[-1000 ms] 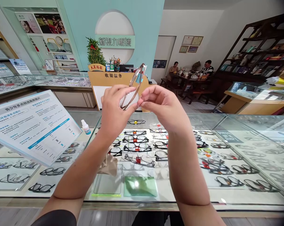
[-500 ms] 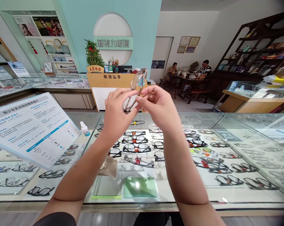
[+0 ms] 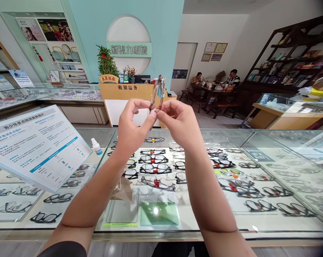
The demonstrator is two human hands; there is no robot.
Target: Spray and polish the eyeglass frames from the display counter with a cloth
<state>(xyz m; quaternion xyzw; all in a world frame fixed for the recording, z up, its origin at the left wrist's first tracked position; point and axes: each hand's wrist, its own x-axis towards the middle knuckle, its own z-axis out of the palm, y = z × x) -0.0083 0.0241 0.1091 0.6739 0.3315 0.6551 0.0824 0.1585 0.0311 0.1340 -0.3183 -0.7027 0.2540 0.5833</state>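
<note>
A pair of eyeglasses (image 3: 159, 89) with a pale, see-through frame is held up above the glass counter, seen nearly edge-on. A small blue sticker shows on it. My left hand (image 3: 134, 119) pinches the glasses from the left between thumb and fingertips. From the right, my right hand (image 3: 178, 119) grips them as well, its thumb and fingers closed close to the left thumb. The lower part of the glasses is partly hidden behind my fingers.
Below my arms is a glass display counter (image 3: 161, 233) holding rows of eyeglasses (image 3: 156, 167). A green cloth (image 3: 160, 213), a brown paper piece (image 3: 124, 189), a small white bottle (image 3: 96, 146) and a printed sign (image 3: 38, 146) are nearby. Two people (image 3: 233, 76) sit at a far table.
The glasses have turned from a slanted view to nearly edge-on and stand more upright. My left fingers have shifted their hold, and the gap between left thumb and fingers is wider.
</note>
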